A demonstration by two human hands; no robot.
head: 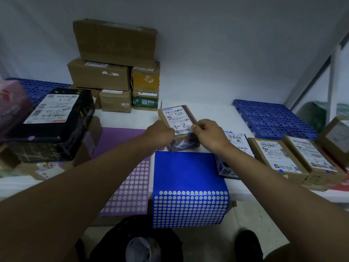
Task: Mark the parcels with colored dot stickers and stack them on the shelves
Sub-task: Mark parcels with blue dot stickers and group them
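Parcel [177, 118] label reads "2-1"; both hands grip it.

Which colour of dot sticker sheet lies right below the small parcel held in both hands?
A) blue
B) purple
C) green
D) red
A: the blue sticker sheet lies directly below the small parcel; the purple sheet lies to its left.

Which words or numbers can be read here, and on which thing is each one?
"2-1", handwritten: label of the small brown parcel in both hands.
"501E", "A21B": same label, top.
"2-1", upside down: label of the black parcel.
"A21B": label of the flat parcel beside the right hand.
The other print is too small.
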